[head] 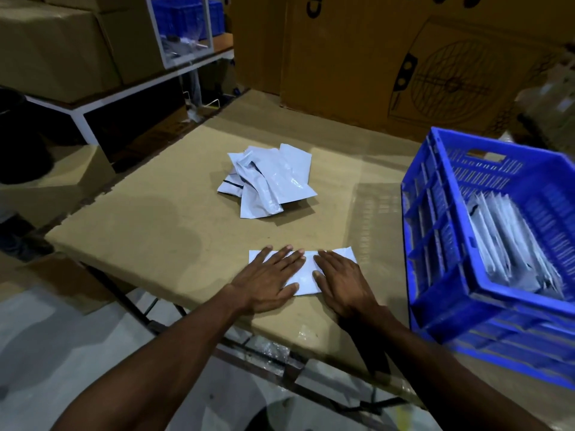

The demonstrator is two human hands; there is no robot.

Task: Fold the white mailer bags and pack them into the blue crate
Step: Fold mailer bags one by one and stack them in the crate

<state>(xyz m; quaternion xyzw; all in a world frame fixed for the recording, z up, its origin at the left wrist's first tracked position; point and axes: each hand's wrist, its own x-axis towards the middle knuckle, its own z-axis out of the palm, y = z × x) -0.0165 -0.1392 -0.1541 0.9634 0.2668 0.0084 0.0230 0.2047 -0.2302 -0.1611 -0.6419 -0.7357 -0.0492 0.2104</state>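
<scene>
On the cardboard-covered tabletop (155, 213), near its front edge, the left hand (267, 281) and right hand (342, 284) lie flat, fingers straight, pressing one flat white plastic mailer bag (303, 272). Slick film could spring open or slide when they lift. Mid-table lies a loose heap of unfolded white mailers (267, 178). At the right edge, the blue slatted plastic crate (435, 244), partly packed, looks tilted and might tip.
</scene>
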